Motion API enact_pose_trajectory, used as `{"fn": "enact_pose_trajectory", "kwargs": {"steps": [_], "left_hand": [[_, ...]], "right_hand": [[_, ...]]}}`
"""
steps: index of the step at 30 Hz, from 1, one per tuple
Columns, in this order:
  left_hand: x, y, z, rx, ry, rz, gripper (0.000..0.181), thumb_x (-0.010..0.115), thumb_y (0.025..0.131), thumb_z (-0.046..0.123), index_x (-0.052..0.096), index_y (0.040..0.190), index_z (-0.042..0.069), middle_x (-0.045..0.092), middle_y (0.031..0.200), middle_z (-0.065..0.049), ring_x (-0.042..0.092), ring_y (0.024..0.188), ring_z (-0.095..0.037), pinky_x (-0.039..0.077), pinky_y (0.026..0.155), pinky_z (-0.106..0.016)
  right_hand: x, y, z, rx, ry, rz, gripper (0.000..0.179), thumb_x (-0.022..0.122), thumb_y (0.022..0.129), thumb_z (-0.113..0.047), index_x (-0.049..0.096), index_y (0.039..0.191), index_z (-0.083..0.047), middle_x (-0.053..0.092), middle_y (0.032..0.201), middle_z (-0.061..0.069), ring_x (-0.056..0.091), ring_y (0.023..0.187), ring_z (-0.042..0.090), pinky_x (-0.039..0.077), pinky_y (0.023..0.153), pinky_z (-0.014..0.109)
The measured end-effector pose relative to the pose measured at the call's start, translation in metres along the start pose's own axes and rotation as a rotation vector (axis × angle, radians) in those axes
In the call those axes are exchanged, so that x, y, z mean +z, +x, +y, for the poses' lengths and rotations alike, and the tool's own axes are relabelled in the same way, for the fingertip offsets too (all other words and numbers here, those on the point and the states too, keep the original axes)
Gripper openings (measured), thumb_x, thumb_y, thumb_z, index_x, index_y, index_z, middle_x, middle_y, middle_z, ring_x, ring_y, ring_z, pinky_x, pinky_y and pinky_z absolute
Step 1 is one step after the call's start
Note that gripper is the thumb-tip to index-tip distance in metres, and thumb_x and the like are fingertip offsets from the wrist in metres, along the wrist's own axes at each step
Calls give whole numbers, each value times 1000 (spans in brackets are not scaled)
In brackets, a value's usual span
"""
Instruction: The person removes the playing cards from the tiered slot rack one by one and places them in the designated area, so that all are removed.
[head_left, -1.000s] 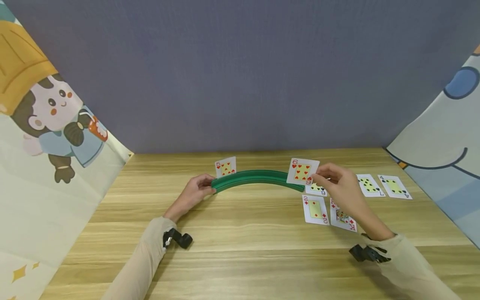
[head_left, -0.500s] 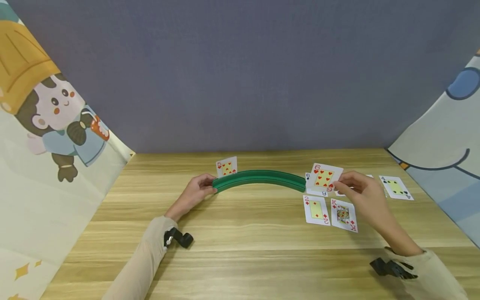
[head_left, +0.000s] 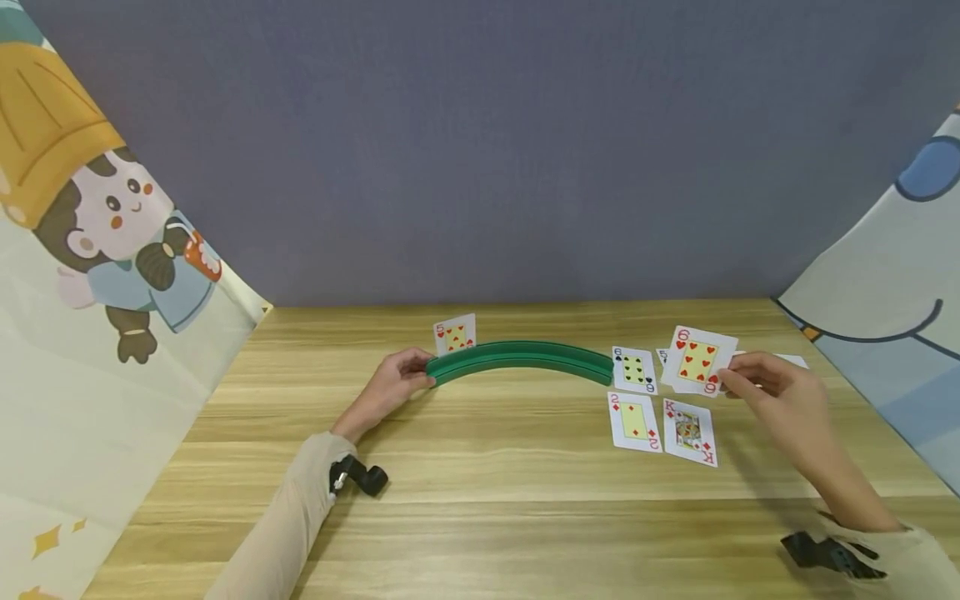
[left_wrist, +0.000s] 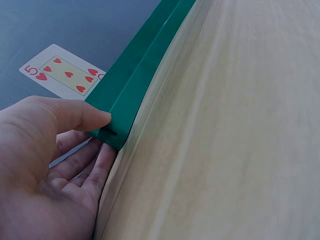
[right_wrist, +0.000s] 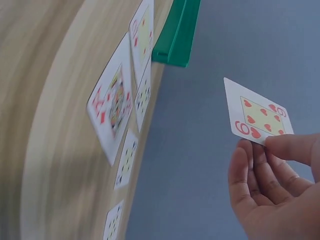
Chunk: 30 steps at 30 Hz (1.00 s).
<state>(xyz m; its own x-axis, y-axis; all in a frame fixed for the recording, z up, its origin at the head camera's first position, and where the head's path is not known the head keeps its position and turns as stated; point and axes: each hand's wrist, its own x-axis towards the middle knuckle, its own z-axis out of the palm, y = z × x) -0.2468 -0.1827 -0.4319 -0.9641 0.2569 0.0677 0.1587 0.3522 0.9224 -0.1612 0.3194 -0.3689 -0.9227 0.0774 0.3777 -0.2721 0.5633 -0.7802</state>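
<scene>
My left hand (head_left: 395, 383) pinches the left end of a curved green card holder (head_left: 521, 357), thumb on top in the left wrist view. The five of hearts (head_left: 454, 333) stands upright in the holder near that hand. Over at the right, my right hand (head_left: 787, 404) holds the six of hearts (head_left: 699, 360) by its lower corner between thumb and fingers. In the right wrist view this card (right_wrist: 262, 116) is raised above the table, face visible. It partly hides face-up cards lying behind it in the head view.
Beside the holder's right end lie the six of spades (head_left: 634, 370), the two of diamonds (head_left: 634, 422) and the king of diamonds (head_left: 690, 432). Part of another card (head_left: 793, 361) shows behind my right hand. A grey-blue wall (head_left: 517, 167) backs the wooden table (head_left: 487, 517).
My right hand has carried the six of hearts rightward, away from the holder's right end, uncovering the six of spades. The left hand keeps its hold on the holder.
</scene>
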Motion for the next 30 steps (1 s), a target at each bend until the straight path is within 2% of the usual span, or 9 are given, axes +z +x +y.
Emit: {"fn": "enact_pose_trajectory", "kwargs": {"steps": [7,16,23,27,30], "left_hand": [[1,4,-5,6,9,5,36,68,90,-1,60,124,-5,62,124,-21,61,112,-32,52,100,-38],[1,3,-4,34,-9,9,37,69,87,-3,59,123,-8,62,123,-25,61,112,-36,53,99,-36],[0,3,-4,21,-1,18,37,69,87,-4,60,123,-8,62,122,-25,61,112,-37,53,98,-36],[1,3,-5,24,-2,12,36,68,87,-3,60,123,-8,62,122,-25,61,112,-37,53,97,-33],[1,3,-5,30,-5,4,36,68,87,-4,59,122,-9,61,122,-26,61,112,-37,53,97,-32]], "right_hand": [[-19,-5,17,63,12,-35,13,67,95,-10,65,104,-1,70,81,-11,67,70,2,53,64,10],[-35,-4,45,153,91,-62,7,67,94,-6,68,101,-4,72,81,-10,68,68,6,57,62,19],[-45,-7,66,221,22,-127,15,67,96,-18,69,106,-7,69,87,-21,68,71,6,58,63,22],[-50,-8,80,220,44,-158,13,66,96,-13,71,106,-6,66,90,-25,68,74,4,59,62,24],[-52,-9,88,222,103,-180,12,65,95,-5,73,102,-10,67,91,-22,68,75,5,59,62,24]]}}
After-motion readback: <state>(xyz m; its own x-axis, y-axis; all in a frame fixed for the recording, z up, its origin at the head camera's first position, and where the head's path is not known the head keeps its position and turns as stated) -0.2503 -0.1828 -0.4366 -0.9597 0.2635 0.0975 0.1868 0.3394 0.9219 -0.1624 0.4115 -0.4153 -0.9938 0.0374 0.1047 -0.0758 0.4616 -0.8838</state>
